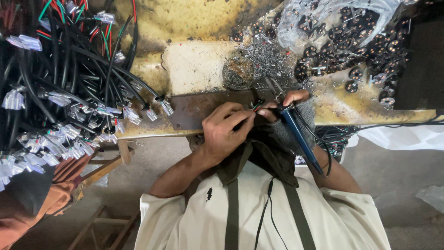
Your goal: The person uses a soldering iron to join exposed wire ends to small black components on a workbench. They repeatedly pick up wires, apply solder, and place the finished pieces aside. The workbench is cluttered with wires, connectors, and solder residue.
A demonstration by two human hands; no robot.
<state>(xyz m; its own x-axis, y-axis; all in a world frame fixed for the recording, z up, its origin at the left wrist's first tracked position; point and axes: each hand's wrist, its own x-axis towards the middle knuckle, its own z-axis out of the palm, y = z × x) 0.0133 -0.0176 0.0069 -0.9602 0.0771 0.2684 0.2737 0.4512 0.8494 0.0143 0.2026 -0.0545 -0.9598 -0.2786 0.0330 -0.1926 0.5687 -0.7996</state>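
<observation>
At 9 o'clock lies a big heap of black cables [60, 74] with clear plastic plugs. Near the middle, my left hand [224, 132] pinches thin red and green wires [255, 106] tight between thumb and fingers, over the brown metal plate [199, 109] on the bench edge. Just to the right, my right hand [289, 104] wraps closed around a blue-handled soldering iron [296, 132], tip up near the wires. At 12 o'clock sits a pile of silver solder bits [263, 60]. At 1 o'clock, a clear bag of round black parts [351, 32]. I think the hot tip could burn my fingers, because they are so close.
</observation>
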